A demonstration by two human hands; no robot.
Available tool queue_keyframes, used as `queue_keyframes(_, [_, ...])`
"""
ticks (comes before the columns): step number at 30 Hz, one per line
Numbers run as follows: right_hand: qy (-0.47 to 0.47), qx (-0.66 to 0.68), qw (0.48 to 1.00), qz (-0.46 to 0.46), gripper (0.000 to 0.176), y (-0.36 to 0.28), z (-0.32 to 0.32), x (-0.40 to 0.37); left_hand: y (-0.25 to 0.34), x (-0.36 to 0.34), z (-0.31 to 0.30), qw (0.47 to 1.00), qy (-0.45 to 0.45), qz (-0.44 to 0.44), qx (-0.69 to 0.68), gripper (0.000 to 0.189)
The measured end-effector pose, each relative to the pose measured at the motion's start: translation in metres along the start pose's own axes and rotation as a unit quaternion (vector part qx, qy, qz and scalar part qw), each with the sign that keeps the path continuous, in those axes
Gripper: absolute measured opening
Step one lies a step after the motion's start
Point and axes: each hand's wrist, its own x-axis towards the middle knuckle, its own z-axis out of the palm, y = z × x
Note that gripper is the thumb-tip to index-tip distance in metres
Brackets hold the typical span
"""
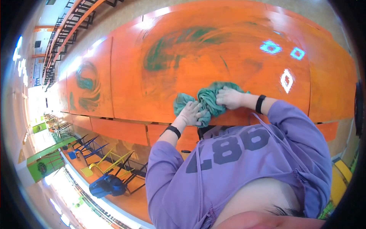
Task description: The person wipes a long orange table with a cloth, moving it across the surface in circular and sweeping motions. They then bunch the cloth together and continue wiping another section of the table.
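Note:
Both of my hands are on a bunched green cloth [209, 100] at the near edge of an orange tabletop [267, 76]. My left hand [189, 113] presses on the cloth's left part, its fingers curled over the folds. The fingers of my right hand [228, 97] are closed on the right part of the cloth. Dark green smears [164, 49] curve across the tabletop beyond the cloth. Each wrist has a black band.
Another orange tabletop with green smears [85, 82] adjoins on the left. Below it stand a yellow chair [110, 162] and a blue backpack [108, 186]. Long rows of dark-legged furniture [63, 42] run at the upper left. A yellow chair [339, 183] is at the right.

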Motion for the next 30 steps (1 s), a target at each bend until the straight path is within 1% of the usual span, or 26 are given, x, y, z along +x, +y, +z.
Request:
queue_keyframes(2, [0.039, -0.01, 0.999, -0.001, 0.015, 0.019, -0.009, 0.012, -0.016, 0.004, -0.004, 1.0, -0.002, -0.02, 0.018, 0.071])
queue_keyframes(4, [0.047, 0.015, 0.999, 0.014, 0.014, 0.037, -0.024, 0.028, -0.036, 0.013, -0.015, 0.998, 0.007, -0.045, 0.042, 0.071])
queue_keyframes(6, [0.077, 0.007, 0.997, 0.019, 0.015, 0.066, -0.032, 0.044, -0.063, 0.021, -0.017, 0.994, 0.017, -0.094, 0.051, 0.068])
queue_keyframes(7, [0.111, -0.003, 0.993, 0.045, 0.017, 0.078, -0.041, 0.052, -0.076, 0.026, -0.018, 0.991, 0.023, -0.119, 0.057, 0.067])
queue_keyframes(8, [0.12, -0.016, 0.986, 0.118, 0.017, 0.087, -0.048, 0.06, -0.088, 0.032, -0.017, 0.981, 0.049, -0.174, 0.067, 0.067])
queue_keyframes(9, [0.132, -0.022, 0.978, 0.159, 0.017, 0.096, -0.053, 0.068, -0.097, 0.036, -0.015, 0.968, 0.073, -0.228, 0.075, 0.068])
queue_keyframes(10, [0.144, -0.03, 0.974, 0.171, 0.017, 0.106, -0.056, 0.074, -0.101, 0.04, -0.015, 0.951, 0.095, -0.282, 0.082, 0.069])
queue_keyframes(12, [0.167, -0.048, 0.966, 0.194, 0.018, 0.123, -0.059, 0.085, -0.107, 0.044, -0.016, 0.945, 0.11, -0.297, 0.084, 0.067])
queue_keyframes(15, [0.195, -0.054, 0.955, 0.219, 0.021, 0.129, -0.061, 0.092, -0.101, 0.046, -0.023, 0.938, 0.112, -0.317, 0.088, 0.066])
queue_keyframes(17, [0.178, -0.068, 0.955, 0.228, 0.022, 0.128, -0.06, 0.093, -0.101, 0.047, -0.022, 0.939, 0.108, -0.316, 0.086, 0.066])
queue_keyframes(21, [0.157, -0.09, 0.952, 0.247, 0.022, 0.127, -0.057, 0.094, -0.1, 0.047, -0.025, 0.942, 0.13, -0.297, 0.086, 0.059])
queue_keyframes(24, [0.192, -0.107, 0.94, 0.263, 0.022, 0.124, -0.051, 0.097, -0.092, 0.05, -0.024, 0.935, 0.127, -0.318, 0.093, 0.059])
queue_keyframes(25, [0.178, -0.101, 0.94, 0.274, 0.022, 0.124, -0.05, 0.098, -0.088, 0.052, -0.024, 0.931, 0.12, -0.331, 0.093, 0.062])
queue_keyframes(28, [0.155, -0.071, 0.946, 0.274, 0.021, 0.115, -0.049, 0.09, -0.073, 0.056, -0.019, 0.914, 0.135, -0.36, 0.128, 0.068])
queue_keyframes(30, [0.126, -0.063, 0.955, 0.26, 0.019, 0.097, -0.049, 0.083, -0.06, 0.053, -0.019, 0.92, 0.118, -0.355, 0.116, 0.068])
